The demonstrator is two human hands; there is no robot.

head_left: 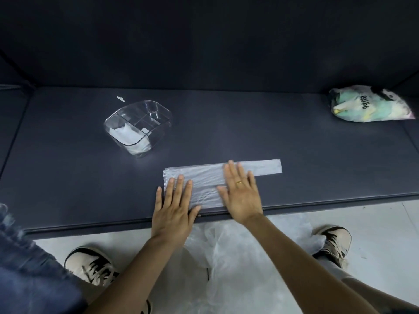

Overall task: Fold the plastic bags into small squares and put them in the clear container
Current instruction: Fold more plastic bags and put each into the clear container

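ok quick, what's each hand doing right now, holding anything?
Left hand: open, flat, pressing the bag onto the table.
Right hand: open, flat, pressing the same bag; holds nothing.

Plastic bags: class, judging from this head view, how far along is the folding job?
Done: white folded plastic already sits in the clear container. In hand: both the left hand and right hand press flat on a bag folded into a long strip, not yet a small square. Left: a heap of loose bags lies on the floor, and a stuffed printed bag at the table's far right.
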